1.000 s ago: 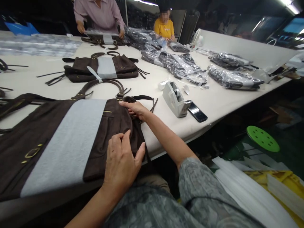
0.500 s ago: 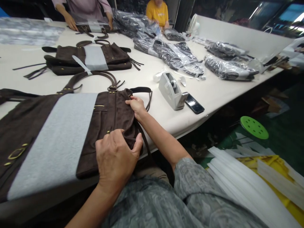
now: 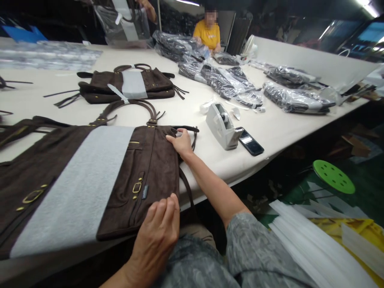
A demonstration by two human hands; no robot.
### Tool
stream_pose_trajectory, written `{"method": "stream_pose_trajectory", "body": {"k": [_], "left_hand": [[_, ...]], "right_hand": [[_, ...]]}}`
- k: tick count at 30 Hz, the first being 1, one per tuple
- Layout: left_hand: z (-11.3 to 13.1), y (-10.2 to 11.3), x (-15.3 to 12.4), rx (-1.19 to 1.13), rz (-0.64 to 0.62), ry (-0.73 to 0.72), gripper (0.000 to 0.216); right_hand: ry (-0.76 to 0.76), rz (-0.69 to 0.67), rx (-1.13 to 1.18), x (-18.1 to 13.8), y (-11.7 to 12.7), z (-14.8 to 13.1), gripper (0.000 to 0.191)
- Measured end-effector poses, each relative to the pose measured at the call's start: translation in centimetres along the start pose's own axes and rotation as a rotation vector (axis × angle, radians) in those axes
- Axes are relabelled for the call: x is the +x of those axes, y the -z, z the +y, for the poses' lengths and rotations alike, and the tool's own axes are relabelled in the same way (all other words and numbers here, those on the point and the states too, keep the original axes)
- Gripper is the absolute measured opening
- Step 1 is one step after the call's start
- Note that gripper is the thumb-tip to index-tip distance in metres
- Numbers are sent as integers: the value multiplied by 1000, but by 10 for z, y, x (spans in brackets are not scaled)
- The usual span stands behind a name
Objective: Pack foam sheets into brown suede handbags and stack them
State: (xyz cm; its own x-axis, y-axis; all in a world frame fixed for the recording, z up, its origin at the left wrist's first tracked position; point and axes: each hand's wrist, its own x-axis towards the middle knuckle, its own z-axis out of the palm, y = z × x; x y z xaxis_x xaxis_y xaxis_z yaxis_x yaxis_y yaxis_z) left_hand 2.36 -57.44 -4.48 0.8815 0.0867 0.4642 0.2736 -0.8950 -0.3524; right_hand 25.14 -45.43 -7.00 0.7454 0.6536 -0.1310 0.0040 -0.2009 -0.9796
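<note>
A dark brown handbag (image 3: pixel 159 160) lies flat at the table's near edge, with a wide light grey band (image 3: pixel 78 176) across its middle. Its two handles (image 3: pixel 135 106) point away from me, joined by a whitish strip. My right hand (image 3: pixel 182 144) pinches the bag's upper right corner between thumb and fingers. At the lower right corner my left hand (image 3: pixel 159 228) is closed on the edge, fingers together and thumb hidden. A brass buckle (image 3: pixel 137 187) and a small label (image 3: pixel 145 192) show on the front. Straps hang beside the right edge.
A tape dispenser (image 3: pixel 223 126) and a phone (image 3: pixel 251 142) lie to the right. Another banded handbag (image 3: pixel 132 86) lies behind; several plastic-wrapped bags (image 3: pixel 231 80) are farther back. A green stool (image 3: pixel 333 176) and white sheets (image 3: pixel 303 240) stand off the table. Two co-workers are opposite.
My left hand has moved down the bag's side to its lower corner, and the right side now lies flatter, uncovering the buckle and label. Opposite, a co-worker has raised a plastic-covered bag upright.
</note>
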Motion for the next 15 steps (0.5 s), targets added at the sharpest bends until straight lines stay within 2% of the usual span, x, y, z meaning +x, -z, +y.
{"method": "stream_pose_trajectory", "body": {"k": [2,4,6,12,15], "left_hand": [[1,-9,-7,16,-11,-50,40],[1,-17,-11,2,-15,-61,39],[1,-24,-14,-41,17,-47,38],[2,-40,-17,-177,180,-14,32],[6,-50,-18,-180,237,-18,30]], "right_hand": [[134,18,-303,-2,5,1,70],[187,8,-514,-4,10,-1,75],[215,-27,-656,-5,14,-3,72],[248,-79,-832,-22,19,-15,48],[462,-12,-880,-39,21,-35,44]]}}
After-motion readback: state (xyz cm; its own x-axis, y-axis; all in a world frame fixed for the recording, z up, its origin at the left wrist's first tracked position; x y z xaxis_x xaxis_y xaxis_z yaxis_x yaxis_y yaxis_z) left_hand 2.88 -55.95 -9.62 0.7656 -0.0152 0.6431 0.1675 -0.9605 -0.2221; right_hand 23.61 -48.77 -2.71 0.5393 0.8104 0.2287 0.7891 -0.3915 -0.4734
